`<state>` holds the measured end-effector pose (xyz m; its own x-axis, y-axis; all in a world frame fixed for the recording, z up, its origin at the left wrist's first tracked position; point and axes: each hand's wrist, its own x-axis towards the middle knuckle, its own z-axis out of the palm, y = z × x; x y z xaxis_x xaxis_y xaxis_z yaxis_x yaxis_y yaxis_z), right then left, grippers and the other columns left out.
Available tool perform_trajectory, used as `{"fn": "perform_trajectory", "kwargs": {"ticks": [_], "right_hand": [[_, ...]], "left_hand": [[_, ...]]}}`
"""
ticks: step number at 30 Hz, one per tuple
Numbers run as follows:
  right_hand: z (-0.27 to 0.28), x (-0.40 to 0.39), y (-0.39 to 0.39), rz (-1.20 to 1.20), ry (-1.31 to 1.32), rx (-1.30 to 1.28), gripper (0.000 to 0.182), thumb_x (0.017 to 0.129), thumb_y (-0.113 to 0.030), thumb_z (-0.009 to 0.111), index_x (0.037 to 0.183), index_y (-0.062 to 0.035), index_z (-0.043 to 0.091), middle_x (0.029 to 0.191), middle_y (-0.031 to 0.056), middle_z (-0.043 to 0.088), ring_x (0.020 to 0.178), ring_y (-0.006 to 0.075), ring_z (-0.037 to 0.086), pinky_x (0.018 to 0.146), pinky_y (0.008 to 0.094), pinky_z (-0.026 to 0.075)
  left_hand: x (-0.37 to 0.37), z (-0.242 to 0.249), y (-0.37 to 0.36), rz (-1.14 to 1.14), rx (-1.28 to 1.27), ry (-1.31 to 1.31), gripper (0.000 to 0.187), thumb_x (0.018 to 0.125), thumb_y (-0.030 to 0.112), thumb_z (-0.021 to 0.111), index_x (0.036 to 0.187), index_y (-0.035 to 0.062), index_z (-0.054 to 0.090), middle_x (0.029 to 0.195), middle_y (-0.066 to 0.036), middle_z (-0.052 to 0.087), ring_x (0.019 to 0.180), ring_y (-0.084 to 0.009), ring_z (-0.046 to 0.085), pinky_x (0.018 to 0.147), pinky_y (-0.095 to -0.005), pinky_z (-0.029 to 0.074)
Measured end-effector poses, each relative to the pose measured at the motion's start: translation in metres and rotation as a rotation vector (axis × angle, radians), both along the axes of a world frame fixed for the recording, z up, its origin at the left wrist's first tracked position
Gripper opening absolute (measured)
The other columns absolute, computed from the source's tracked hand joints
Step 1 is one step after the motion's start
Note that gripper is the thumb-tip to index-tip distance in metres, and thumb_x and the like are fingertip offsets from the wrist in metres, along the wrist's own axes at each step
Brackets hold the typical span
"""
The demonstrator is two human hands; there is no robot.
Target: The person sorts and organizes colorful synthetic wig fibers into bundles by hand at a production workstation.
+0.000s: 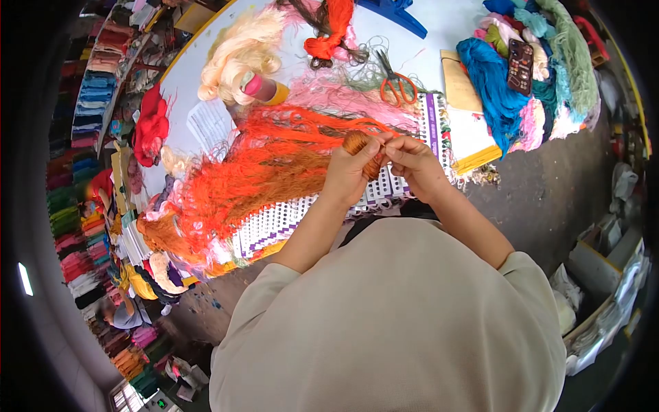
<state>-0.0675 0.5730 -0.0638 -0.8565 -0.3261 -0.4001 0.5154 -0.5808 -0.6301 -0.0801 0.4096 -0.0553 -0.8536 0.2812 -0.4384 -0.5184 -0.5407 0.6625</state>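
Note:
My left hand (348, 170) is closed around a small brown-orange bundle of thread (356, 143), which bulges out above and below the thumb. Close against it, my right hand (417, 163) pinches at the bundle's edge. Thread seems to be between those fingertips, though the exact strand is too small to make out. Loose orange-red and brown thread (268, 147) spreads across the table to the left of both hands. Beneath the hands lie white cards with rows of holes and purple strips (431, 123).
Orange-handled scissors (397, 86) lie beyond the hands, beside pink threads (322, 96). A thread cone (264, 89) and cream skeins (240, 51) are at the far left. At the right are a blue skein (484, 86), a phone (520, 66) and a tan envelope (460, 81).

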Motion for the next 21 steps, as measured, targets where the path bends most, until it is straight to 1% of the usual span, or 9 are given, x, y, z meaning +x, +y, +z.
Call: {"fn": "perform_trajectory", "kwargs": {"ticks": [3, 9, 12, 16, 19, 21], "right_hand": [[-0.010, -0.005, 0.005, 0.050, 0.005, 0.030, 0.007, 0.091, -0.016, 0.065, 0.091, -0.0090, 0.065, 0.084, -0.0022, 0.063, 0.070, 0.0048, 0.054, 0.060, 0.0212, 0.040], [-0.012, -0.012, 0.010, 0.083, -0.042, 0.019, 0.009, 0.092, -0.016, 0.064, 0.095, -0.0077, 0.064, 0.082, -0.0025, 0.063, 0.068, 0.0046, 0.053, 0.059, 0.0208, 0.039], [-0.016, -0.016, 0.010, 0.084, -0.070, 0.046, 0.008, 0.092, -0.015, 0.063, 0.094, -0.0085, 0.064, 0.082, -0.0025, 0.062, 0.067, 0.0044, 0.052, 0.059, 0.0207, 0.039], [-0.014, -0.021, 0.012, 0.107, -0.077, 0.078, 0.005, 0.090, -0.013, 0.063, 0.092, -0.0086, 0.064, 0.082, -0.0024, 0.062, 0.065, 0.0038, 0.050, 0.058, 0.0210, 0.038], [-0.015, -0.024, 0.013, 0.093, -0.103, 0.015, 0.005, 0.089, -0.013, 0.064, 0.090, -0.0086, 0.064, 0.080, -0.0028, 0.062, 0.063, 0.0033, 0.049, 0.057, 0.0213, 0.038], [-0.018, -0.027, 0.014, 0.077, -0.135, -0.058, 0.006, 0.088, -0.014, 0.065, 0.090, -0.0086, 0.064, 0.079, -0.0035, 0.061, 0.061, 0.0034, 0.047, 0.056, 0.0215, 0.038]], "left_hand": [[-0.001, 0.002, 0.005, -0.014, -0.062, 0.013, 0.024, 0.091, 0.012, 0.065, 0.108, -0.0047, 0.063, 0.110, -0.012, 0.066, 0.095, -0.0164, 0.063, 0.083, -0.0289, 0.052], [-0.005, 0.004, 0.012, 0.009, -0.127, 0.042, 0.023, 0.091, 0.011, 0.064, 0.109, -0.0042, 0.063, 0.109, -0.012, 0.067, 0.094, -0.0162, 0.064, 0.083, -0.0292, 0.052], [-0.005, 0.000, 0.015, 0.063, -0.119, 0.024, 0.022, 0.092, 0.011, 0.063, 0.108, -0.0039, 0.063, 0.111, -0.013, 0.066, 0.094, -0.0165, 0.064, 0.083, -0.0298, 0.052], [-0.007, -0.004, 0.015, 0.045, -0.125, 0.025, 0.022, 0.093, 0.011, 0.062, 0.108, -0.0040, 0.062, 0.112, -0.013, 0.065, 0.094, -0.0169, 0.064, 0.083, -0.0305, 0.053], [-0.009, -0.006, 0.016, 0.057, -0.126, 0.024, 0.020, 0.093, 0.011, 0.061, 0.106, -0.0038, 0.061, 0.111, -0.012, 0.065, 0.093, -0.0172, 0.064, 0.082, -0.0308, 0.053], [-0.010, -0.009, 0.017, 0.088, -0.125, 0.004, 0.017, 0.093, 0.012, 0.061, 0.103, -0.0028, 0.062, 0.108, -0.011, 0.065, 0.092, -0.0167, 0.064, 0.081, -0.0306, 0.053]]}}
